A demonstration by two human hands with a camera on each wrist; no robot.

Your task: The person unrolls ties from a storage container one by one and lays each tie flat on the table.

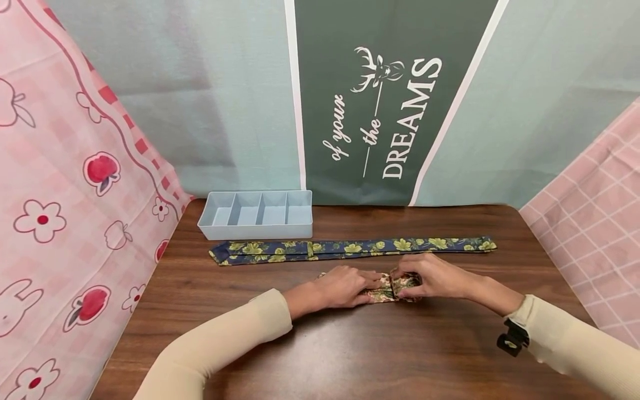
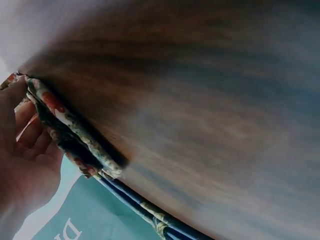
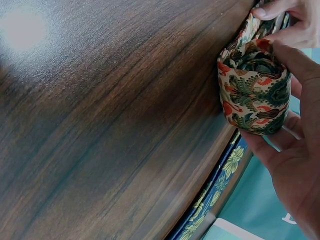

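A cream necktie [image 1: 381,294] with a red and green pattern lies on the table, one end rolled up. My right hand [image 1: 435,276] grips this roll between thumb and fingers. In the right wrist view the rolled necktie [image 3: 254,100] stands on its edge, its coils showing at the top. My left hand [image 1: 341,286] rests on the flat stretch beside the roll, fingers fairly straight and pointing toward it. It covers much of that stretch. In the left wrist view the left hand [image 2: 30,155] is partly cut off, against the necktie [image 2: 85,137].
Behind the hands a navy necktie [image 1: 352,249] with yellow flowers lies stretched across the wooden table [image 1: 320,355]. A pale blue box [image 1: 257,231] with several compartments stands at the back left. Cloth hangings [image 1: 240,100] enclose the back and sides.
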